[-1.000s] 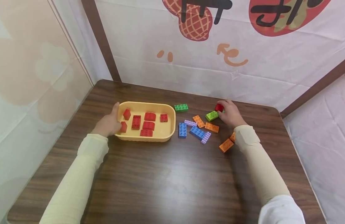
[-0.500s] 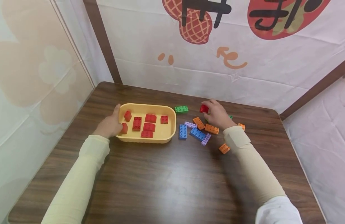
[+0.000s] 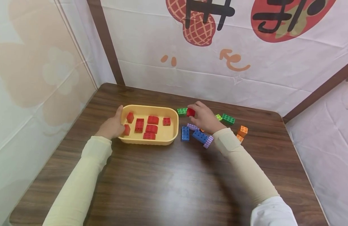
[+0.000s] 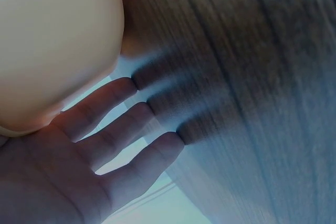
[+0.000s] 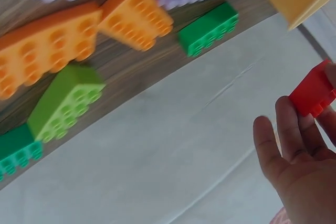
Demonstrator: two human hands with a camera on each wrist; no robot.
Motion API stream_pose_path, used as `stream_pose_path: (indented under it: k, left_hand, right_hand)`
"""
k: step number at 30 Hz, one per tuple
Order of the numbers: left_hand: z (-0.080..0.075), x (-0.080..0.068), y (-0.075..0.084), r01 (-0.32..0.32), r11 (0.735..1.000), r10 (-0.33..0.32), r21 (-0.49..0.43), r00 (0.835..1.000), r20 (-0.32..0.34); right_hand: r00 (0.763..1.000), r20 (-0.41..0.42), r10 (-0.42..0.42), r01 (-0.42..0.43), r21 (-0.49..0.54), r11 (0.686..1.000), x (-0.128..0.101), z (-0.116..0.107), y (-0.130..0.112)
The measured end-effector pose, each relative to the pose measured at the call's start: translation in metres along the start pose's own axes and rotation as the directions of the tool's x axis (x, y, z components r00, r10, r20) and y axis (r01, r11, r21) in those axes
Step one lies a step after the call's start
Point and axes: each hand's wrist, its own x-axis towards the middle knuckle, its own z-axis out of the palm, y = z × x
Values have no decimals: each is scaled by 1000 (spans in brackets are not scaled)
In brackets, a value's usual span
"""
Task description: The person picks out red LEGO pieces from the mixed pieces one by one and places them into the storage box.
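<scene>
A yellow tray (image 3: 147, 142) stands at the left of the table with several red bricks (image 3: 139, 125) inside. My left hand (image 3: 111, 125) holds its left end, the thumb over the rim. In the left wrist view, three fingers (image 4: 118, 124) stretch out below the tray's wall, tips at the tabletop. My right hand (image 3: 205, 116) pinches a red brick (image 5: 313, 92) between thumb and fingers. It is just right of the tray, over the loose bricks, and overlaps the green brick (image 3: 182, 111) in the head view. The hand and forearm hide some orange bricks.
Right of the tray lie two blue bricks (image 3: 185, 133), purple bricks (image 3: 208, 142), a lime brick (image 5: 68, 103) and a dark green brick (image 3: 228, 118). Orange bricks (image 3: 243, 130) lie further right. A white cloth wall (image 3: 151, 75) rises behind the table (image 3: 168, 175).
My right hand has moved left with the red brick, from beside the lime brick toward the tray, uncovering the dark green and right-hand orange bricks. My left hand stays at the tray.
</scene>
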Motion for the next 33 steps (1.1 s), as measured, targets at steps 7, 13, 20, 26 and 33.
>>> stream_pose_path:
  k: [7,13,20,26,33]
  left_hand:
    - [1,0,0,6,1000,-6,3,1000,-5]
    - [1,-1,1,19,1000,-19,-6,1000,-3]
    - [0,-1,1,25,1000,-25,-9,1000,-3]
    - [0,-2,2,17,1000,-17,-8,1000,-9]
    - [1,-2,0,14,1000,-15,-10,1000,-18]
  right_hand:
    - [998,29,-59,60,-6,998,10,17,-21]
    - [987,61,-150,154,-67,986,18,35,-36]
    - [970,209,-123,143,-84,986,24,49,-60]
    - [955,268,-123,161,-126,979,28,61,-72]
    - [950,298,-95,153,-180,972,32,71,-76]
